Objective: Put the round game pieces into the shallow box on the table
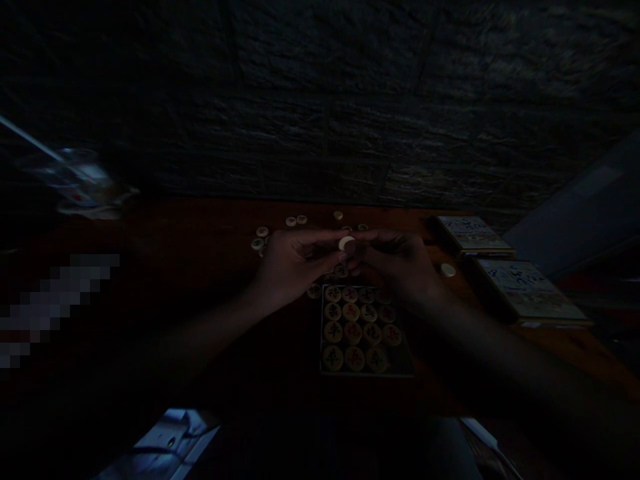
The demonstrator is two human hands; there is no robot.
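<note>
Xiangqi piece (347, 244) is being pinched by fingers (320, 236) of left hand (290, 261) and right hand (404, 261), near a tray (399, 360) of discs (351, 311) marked 馬 and 将.

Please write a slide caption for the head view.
Left hand and right hand hold one xiangqi piece near a partly filled tray.
</note>
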